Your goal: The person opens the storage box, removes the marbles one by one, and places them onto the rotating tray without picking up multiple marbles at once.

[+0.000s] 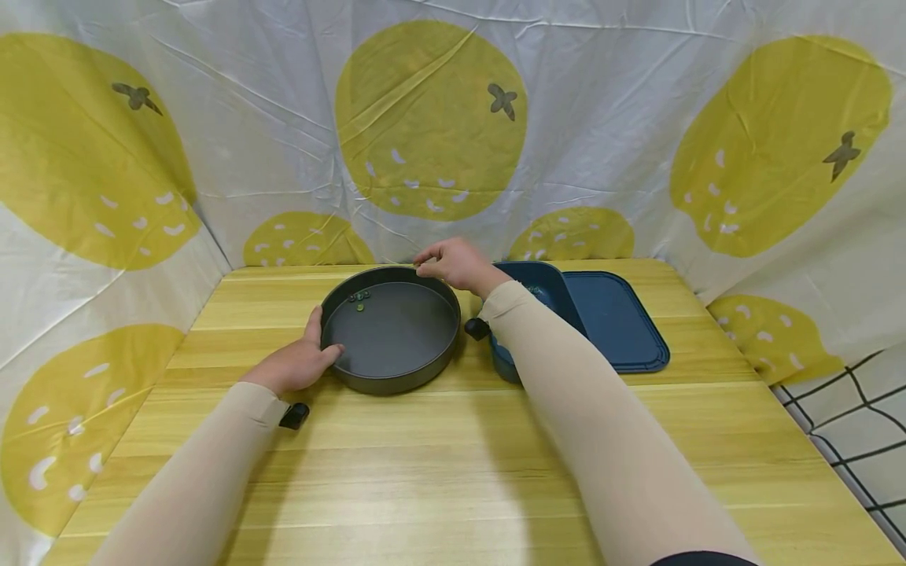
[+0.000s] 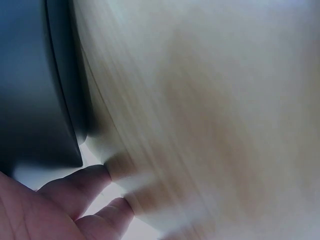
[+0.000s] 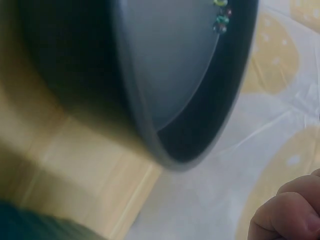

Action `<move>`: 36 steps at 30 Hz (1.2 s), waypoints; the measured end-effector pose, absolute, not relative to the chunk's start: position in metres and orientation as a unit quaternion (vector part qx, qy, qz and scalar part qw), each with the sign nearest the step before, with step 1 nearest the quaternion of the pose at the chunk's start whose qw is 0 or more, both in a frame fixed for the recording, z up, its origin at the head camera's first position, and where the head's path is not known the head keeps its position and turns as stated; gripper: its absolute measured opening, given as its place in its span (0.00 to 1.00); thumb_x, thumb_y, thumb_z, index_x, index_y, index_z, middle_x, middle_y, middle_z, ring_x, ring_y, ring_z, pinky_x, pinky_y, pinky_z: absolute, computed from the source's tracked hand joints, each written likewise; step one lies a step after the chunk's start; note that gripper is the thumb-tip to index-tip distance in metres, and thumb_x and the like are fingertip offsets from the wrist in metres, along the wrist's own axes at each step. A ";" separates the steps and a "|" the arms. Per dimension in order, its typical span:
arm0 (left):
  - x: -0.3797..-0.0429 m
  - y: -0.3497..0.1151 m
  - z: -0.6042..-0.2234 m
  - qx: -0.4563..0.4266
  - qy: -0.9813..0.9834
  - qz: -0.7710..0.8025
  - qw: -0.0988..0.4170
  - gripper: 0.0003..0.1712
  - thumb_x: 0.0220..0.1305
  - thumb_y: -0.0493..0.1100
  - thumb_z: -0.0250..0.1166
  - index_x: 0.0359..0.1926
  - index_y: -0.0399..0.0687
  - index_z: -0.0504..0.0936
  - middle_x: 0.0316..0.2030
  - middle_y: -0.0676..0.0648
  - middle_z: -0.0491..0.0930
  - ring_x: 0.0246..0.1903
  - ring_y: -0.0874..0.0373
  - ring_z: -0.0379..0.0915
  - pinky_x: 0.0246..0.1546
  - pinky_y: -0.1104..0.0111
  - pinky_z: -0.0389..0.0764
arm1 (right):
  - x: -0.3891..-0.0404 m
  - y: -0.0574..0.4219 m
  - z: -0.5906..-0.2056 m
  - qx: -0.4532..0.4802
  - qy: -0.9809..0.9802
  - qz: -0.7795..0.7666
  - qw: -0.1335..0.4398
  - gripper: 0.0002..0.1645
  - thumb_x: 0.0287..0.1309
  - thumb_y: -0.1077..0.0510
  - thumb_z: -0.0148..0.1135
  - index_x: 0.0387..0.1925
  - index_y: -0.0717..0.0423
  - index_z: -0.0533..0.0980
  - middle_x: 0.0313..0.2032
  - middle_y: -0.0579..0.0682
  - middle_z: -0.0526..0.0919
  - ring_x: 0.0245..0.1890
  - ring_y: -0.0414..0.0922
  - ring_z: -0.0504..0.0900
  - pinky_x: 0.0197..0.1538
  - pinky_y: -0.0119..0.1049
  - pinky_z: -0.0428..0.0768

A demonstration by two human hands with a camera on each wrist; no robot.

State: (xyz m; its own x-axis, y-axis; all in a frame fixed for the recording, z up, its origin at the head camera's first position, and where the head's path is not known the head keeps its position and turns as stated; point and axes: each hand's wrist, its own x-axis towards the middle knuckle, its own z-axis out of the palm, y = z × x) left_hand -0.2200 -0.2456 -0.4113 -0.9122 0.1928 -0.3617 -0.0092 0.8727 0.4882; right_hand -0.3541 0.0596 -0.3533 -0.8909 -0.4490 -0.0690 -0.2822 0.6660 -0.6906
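A round dark grey pan (image 1: 396, 330) sits on the wooden table. My left hand (image 1: 297, 362) holds its left side, the thumb over the near-left rim and the fingers along the outer wall. Inside the pan, several small glass beads (image 1: 359, 296) lie by the far-left wall; they also show in the right wrist view as green, yellow and dark beads (image 3: 221, 20). Over the far-right rim, my right hand (image 1: 458, 263) has thumb and index fingertips pinched together, with a tiny dark bead-like thing at the tips.
A deep blue bin (image 1: 506, 363) stands right of the pan, partly behind my right forearm, with small shiny pieces inside. Beside it lies a flat blue lid (image 1: 616, 322). A fruit-patterned curtain (image 1: 276, 141) hangs along the table's back and sides.
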 end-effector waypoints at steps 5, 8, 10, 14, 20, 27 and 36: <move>-0.221 -0.246 -0.413 0.050 0.946 0.246 0.204 0.57 0.82 0.63 0.44 0.79 0.42 0.10 0.78 0.22 0.51 0.73 0.29 0.65 0.71 0.39 0.68 | -0.350 0.045 -0.354 -0.225 0.906 -0.340 0.111 0.20 0.74 0.48 0.64 0.62 0.45 0.85 0.57 0.52 0.87 0.44 0.43 0.81 0.43 0.36 0.78; -0.220 -0.245 -0.412 0.049 0.946 0.245 0.206 0.57 0.82 0.63 0.44 0.78 0.42 0.10 0.78 0.22 0.52 0.73 0.29 0.66 0.70 0.39 0.69 | -0.348 0.037 -0.354 -0.233 0.903 -0.340 0.120 0.20 0.74 0.49 0.65 0.63 0.46 0.84 0.57 0.50 0.87 0.45 0.45 0.84 0.43 0.36 0.79; -0.220 -0.245 -0.411 0.048 0.945 0.248 0.208 0.57 0.82 0.63 0.44 0.78 0.42 0.10 0.78 0.22 0.51 0.73 0.29 0.65 0.71 0.38 0.68 | -0.346 0.033 -0.354 -0.237 0.901 -0.342 0.124 0.20 0.74 0.49 0.65 0.63 0.46 0.84 0.61 0.47 0.86 0.58 0.45 0.83 0.51 0.38 0.82; -0.220 -0.244 -0.409 0.046 0.944 0.253 0.208 0.57 0.82 0.63 0.44 0.79 0.43 0.10 0.80 0.23 0.46 0.75 0.28 0.61 0.73 0.38 0.65 | -0.342 0.026 -0.353 -0.244 0.895 -0.349 0.134 0.20 0.74 0.50 0.65 0.63 0.48 0.84 0.63 0.47 0.86 0.66 0.49 0.80 0.63 0.44 0.81; -0.219 -0.245 -0.408 0.048 0.944 0.253 0.208 0.57 0.82 0.63 0.43 0.79 0.42 0.10 0.80 0.23 0.45 0.74 0.28 0.62 0.72 0.38 0.66 | -0.339 0.017 -0.354 -0.262 0.891 -0.345 0.133 0.20 0.73 0.50 0.66 0.62 0.48 0.85 0.64 0.48 0.85 0.66 0.48 0.81 0.65 0.44 0.80; -0.220 -0.245 -0.409 0.047 0.945 0.246 0.208 0.57 0.82 0.63 0.43 0.79 0.41 0.12 0.78 0.22 0.51 0.72 0.29 0.66 0.70 0.38 0.68 | -0.339 0.012 -0.358 -0.262 0.891 -0.343 0.140 0.19 0.73 0.50 0.66 0.62 0.46 0.85 0.64 0.47 0.85 0.67 0.48 0.80 0.64 0.44 0.81; -0.221 -0.246 -0.411 0.045 0.945 0.251 0.208 0.57 0.82 0.64 0.44 0.79 0.42 0.11 0.79 0.22 0.47 0.74 0.28 0.63 0.71 0.38 0.67 | -0.339 0.018 -0.357 -0.254 0.882 -0.365 0.157 0.22 0.74 0.50 0.65 0.65 0.46 0.83 0.70 0.49 0.80 0.67 0.52 0.79 0.62 0.44 0.80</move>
State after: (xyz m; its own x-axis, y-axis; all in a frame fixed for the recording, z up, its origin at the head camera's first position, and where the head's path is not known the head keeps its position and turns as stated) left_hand -0.2212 -0.2462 -0.4108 -0.9098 0.1891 -0.3695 -0.0189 0.8704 0.4920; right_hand -0.3394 0.0179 -0.3567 -0.8213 -0.5632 -0.0911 -0.3337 0.6036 -0.7241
